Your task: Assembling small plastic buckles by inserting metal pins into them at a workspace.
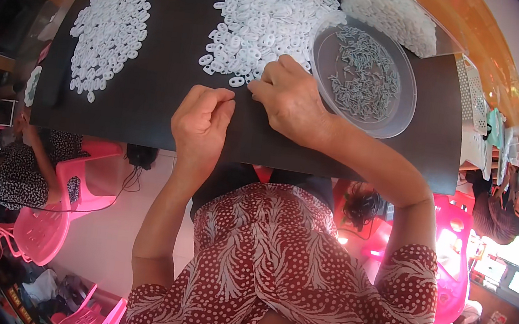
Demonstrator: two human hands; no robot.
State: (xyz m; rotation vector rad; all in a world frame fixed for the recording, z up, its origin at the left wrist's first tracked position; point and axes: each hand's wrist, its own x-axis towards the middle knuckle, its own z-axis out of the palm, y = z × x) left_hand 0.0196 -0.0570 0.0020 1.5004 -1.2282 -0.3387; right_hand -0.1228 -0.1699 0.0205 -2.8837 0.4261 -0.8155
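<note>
Over the dark table, my left hand is closed, its thumb and index finger pressed together; whatever lies between them is too small or hidden to name. My right hand reaches the near edge of a heap of white oval plastic pieces with two holes. Its fingers are curled in a pinch, and what they hold does not show. A single white oval piece lies between my two hands. Just right of my right hand stands a round clear tub with many small grey screw-like parts in it.
Another pile of white oval pieces spreads over the table's left side. Clear bins of white pieces line the far edge. Pink chairs stand on the floor, and other people sit to the left and right.
</note>
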